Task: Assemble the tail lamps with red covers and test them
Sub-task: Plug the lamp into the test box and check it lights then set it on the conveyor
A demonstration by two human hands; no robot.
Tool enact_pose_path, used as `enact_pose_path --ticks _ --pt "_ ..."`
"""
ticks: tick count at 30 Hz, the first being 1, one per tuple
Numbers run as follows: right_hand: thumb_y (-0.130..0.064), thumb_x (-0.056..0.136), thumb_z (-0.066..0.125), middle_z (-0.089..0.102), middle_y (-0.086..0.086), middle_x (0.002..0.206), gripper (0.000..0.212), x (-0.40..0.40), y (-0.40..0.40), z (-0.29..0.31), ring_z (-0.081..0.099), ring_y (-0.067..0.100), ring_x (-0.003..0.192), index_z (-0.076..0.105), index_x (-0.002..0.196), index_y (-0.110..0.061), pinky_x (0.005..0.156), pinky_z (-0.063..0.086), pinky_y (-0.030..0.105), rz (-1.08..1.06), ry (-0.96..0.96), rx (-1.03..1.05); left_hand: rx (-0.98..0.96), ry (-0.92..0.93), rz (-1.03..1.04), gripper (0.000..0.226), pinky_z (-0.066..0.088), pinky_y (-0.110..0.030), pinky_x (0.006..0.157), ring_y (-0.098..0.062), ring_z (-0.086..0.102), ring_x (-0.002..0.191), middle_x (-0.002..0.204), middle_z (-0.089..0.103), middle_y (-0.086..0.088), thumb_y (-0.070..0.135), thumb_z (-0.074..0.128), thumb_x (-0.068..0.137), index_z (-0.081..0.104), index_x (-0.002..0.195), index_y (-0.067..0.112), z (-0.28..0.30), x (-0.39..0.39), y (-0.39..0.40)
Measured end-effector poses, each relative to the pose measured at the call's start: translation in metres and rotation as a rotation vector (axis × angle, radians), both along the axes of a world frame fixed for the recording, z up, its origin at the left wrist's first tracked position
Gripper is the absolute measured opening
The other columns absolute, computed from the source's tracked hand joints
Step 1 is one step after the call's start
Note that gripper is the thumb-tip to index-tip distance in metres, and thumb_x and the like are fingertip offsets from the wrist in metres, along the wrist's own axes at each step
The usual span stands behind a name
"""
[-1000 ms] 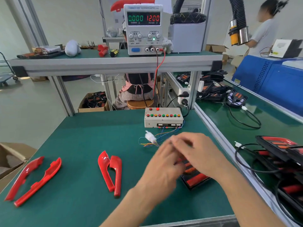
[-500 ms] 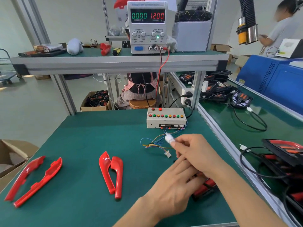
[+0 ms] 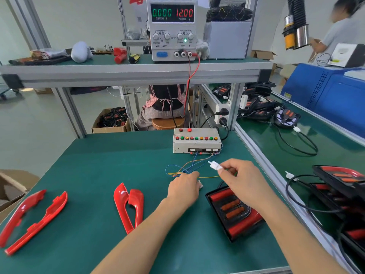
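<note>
Fingers (image 3: 224,168) of right hand (image 3: 243,178) pinch white connector (image 3: 214,165) above desk (image 3: 88,175). Left hand (image 3: 184,189) curled over second small white plug (image 3: 200,184), mostly hidden; grip unclear. Tail lamp (image 3: 233,211), black housing with red-orange lenses, lies on desk under right forearm, partly covered. Red covers (image 3: 129,205) lie left.

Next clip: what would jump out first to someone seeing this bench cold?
Probably the power supply on the upper shelf, its lit display reading 0.000 and 12.00. Next, the glossy red covers lying in pairs on the green mat, left of the hands. At centre right, the right hand pinches a white connector above the tail lamp, while the left hand rests by the coloured wires running from the test box.
</note>
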State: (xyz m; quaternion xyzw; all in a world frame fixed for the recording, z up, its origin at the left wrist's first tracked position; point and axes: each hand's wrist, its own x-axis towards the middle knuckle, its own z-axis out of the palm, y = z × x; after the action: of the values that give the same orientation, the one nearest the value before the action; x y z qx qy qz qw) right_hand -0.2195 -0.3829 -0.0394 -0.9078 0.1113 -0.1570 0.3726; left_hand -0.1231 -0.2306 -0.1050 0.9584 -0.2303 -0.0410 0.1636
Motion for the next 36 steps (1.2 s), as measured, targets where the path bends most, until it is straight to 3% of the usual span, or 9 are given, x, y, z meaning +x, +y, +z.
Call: enact_pose_path --ticks 3,7,11,13,28,36 --pt "-0.036 0.096 0.064 0.062 -0.015 0.066 0.008 -0.001 0.001 0.0 0.054 0.003 0.061 0.071 0.094 -0.035 0.055 0.037 0.019 0.035 0.023 -0.105 -0.095 0.011 0.013 0.02 0.047 -0.039 0.077 -0.038 0.063 0.101 0.108 0.068 -0.013 0.032 0.05 0.102 0.058 0.112 0.016 -0.006 0.002 -0.001" --pt "-0.038 0.1 0.059 0.064 -0.01 0.07 0.011 0.0 0.0 -0.001 0.052 0.005 0.06 0.07 0.101 -0.036 0.063 0.038 0.029 0.08 0.09 -0.192 -0.748 0.273 -0.038 0.004 0.056 -0.035 0.06 -0.022 0.069 0.06 0.084 0.071 -0.006 0.025 0.061 0.099 0.061 0.096 0.023 -0.004 -0.004 0.012" --pt "-0.037 0.099 0.058 0.065 -0.014 0.08 0.012 -0.001 0.0 -0.004 0.058 0.003 0.076 0.07 0.102 -0.036 0.075 0.049 0.034 0.08 0.077 -0.203 -1.124 0.461 -0.05 0.01 0.056 -0.026 0.063 -0.021 0.07 0.064 0.082 0.075 -0.008 0.016 0.058 0.102 0.068 0.104 0.016 0.002 -0.009 0.023" --pt "-0.036 0.098 0.059 0.065 -0.015 0.086 0.012 -0.002 0.003 -0.006 0.059 0.002 0.083 0.071 0.102 -0.035 0.079 0.048 0.033 0.091 0.052 -0.212 -1.182 0.493 -0.043 0.014 0.056 -0.026 0.063 -0.022 0.072 0.067 0.081 0.075 -0.009 0.015 0.053 0.105 0.067 0.105 0.014 0.007 -0.009 0.023" --pt "-0.031 0.098 0.061 0.052 -0.015 0.082 0.016 0.003 0.018 -0.01 0.05 0.007 0.067 0.073 0.109 -0.032 0.083 0.046 0.037 0.097 -0.057 -0.388 -1.279 0.646 -0.021 0.028 0.058 -0.025 0.07 -0.026 0.076 0.082 0.095 0.077 -0.013 0.017 0.041 0.11 0.067 0.109 0.006 0.014 -0.012 0.021" --pt "-0.034 0.101 0.057 0.054 -0.015 0.087 0.016 0.004 0.02 -0.016 0.055 0.01 0.078 0.071 0.107 -0.034 0.086 0.039 0.036 0.136 -0.062 -0.461 -1.289 0.702 0.016 0.028 0.058 -0.024 0.071 -0.024 0.076 0.085 0.098 0.078 -0.013 0.018 0.042 0.109 0.068 0.107 0.005 0.015 -0.015 0.021"
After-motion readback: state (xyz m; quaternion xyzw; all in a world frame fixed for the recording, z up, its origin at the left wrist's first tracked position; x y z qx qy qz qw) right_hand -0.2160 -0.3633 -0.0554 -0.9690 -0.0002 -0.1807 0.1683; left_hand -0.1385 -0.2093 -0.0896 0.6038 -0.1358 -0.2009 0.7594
